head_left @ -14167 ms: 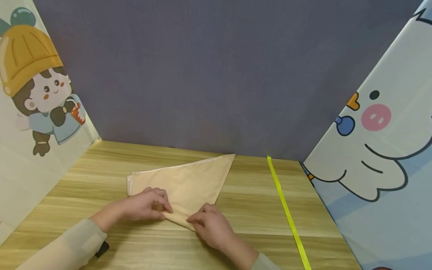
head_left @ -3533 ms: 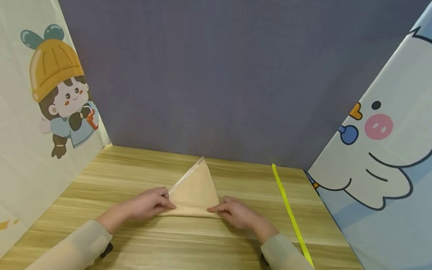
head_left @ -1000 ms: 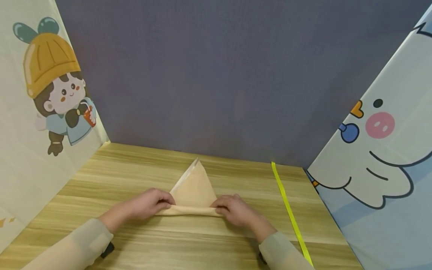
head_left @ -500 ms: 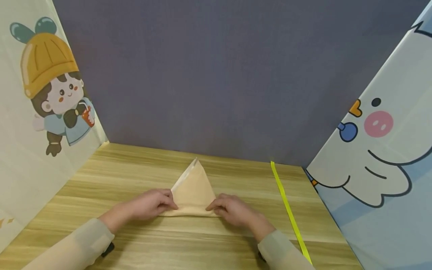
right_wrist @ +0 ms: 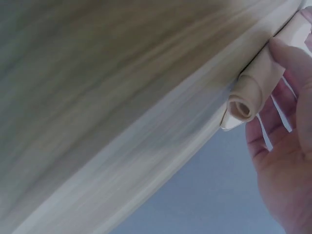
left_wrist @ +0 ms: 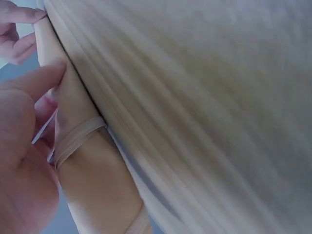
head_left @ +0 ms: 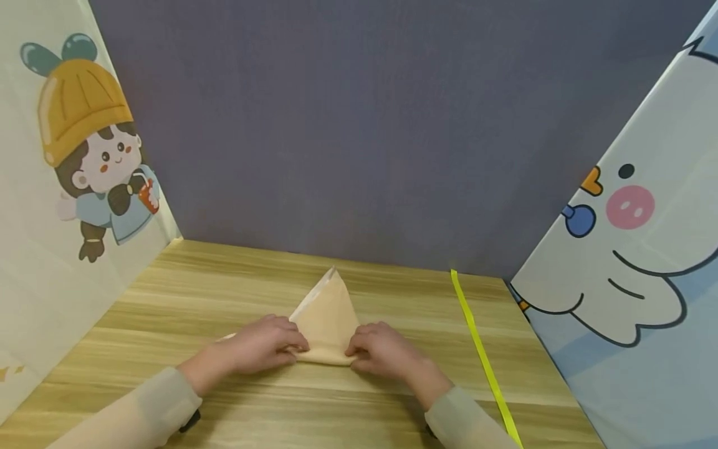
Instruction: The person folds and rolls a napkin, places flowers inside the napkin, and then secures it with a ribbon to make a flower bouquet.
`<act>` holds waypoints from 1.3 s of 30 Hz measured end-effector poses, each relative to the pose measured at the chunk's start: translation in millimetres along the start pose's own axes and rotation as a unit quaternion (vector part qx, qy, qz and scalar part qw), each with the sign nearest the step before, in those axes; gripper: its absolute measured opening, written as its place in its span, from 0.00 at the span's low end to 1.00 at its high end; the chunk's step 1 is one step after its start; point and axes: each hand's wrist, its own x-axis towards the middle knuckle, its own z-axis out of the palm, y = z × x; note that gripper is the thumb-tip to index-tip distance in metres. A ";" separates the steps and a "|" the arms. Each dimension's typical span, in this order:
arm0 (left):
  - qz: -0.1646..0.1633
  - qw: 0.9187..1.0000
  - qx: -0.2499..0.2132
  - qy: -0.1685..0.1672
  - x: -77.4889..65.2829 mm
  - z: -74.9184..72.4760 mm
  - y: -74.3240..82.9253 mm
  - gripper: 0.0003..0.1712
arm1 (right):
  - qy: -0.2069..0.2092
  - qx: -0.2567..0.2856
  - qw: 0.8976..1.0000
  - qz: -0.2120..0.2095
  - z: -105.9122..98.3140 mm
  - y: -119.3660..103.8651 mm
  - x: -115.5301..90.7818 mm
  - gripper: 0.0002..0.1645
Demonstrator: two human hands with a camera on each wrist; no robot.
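With left grip point(head_left: 263, 345) and right grip point(head_left: 387, 352), I'm pinching the cloth point(head_left: 326, 317) along its rolled near edge; uneven pressure could skew it.

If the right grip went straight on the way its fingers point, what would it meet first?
The beige cloth, whose rolled edge the right grip holds; across it, roughly in line in the head view, the left grip would probably come next, though depth is hard to judge.
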 end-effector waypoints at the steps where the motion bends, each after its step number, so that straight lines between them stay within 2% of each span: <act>1: 0.010 1.000 0.004 0.006 0.4 0.9 0.5 0.15 | 0.005 0.002 1.000 -0.003 0.3 0.2 -1.5 0.09; 4: 0.032 0.999 0.015 0.027 -0.3 3.1 0.9 0.18 | 0.016 0.026 0.999 -0.010 1.4 1.0 -5.2 0.09; 6: 0.032 0.999 0.009 0.031 -1.4 4.3 0.6 0.18 | 0.019 0.047 0.999 -0.011 2.1 1.9 -6.8 0.10; 14: -0.006 0.998 -0.055 0.004 -1.3 4.0 0.2 0.15 | -0.001 0.133 0.991 -0.015 0.7 7.6 -7.4 0.11; 19: -0.029 0.995 -0.091 -0.001 -0.1 2.2 0.8 0.14 | -0.022 0.151 0.988 0.033 0.0 11.1 -5.6 0.11; 23: -0.049 0.997 -0.063 -0.002 1.7 3.3 1.1 0.14 | -0.025 0.146 0.987 0.067 0.4 12.4 -2.5 0.12; 27: -0.063 0.998 -0.027 0.003 5.3 7.6 0.3 0.13 | -0.024 0.133 0.987 0.083 0.9 13.1 0.7 0.12; 30: -0.055 0.998 -0.021 0.008 9.2 8.6 0.3 0.13 | -0.015 0.124 0.989 0.078 2.6 14.3 3.2 0.11; 36: -0.016 0.996 -0.084 -0.012 15.8 5.1 0.1 0.27 | 0.017 0.109 0.993 0.038 6.2 13.3 5.7 0.12; 39: 0.006 0.997 -0.078 -0.017 16.7 5.0 0.5 0.28 | 0.025 0.112 0.993 0.014 7.3 11.9 5.5 0.15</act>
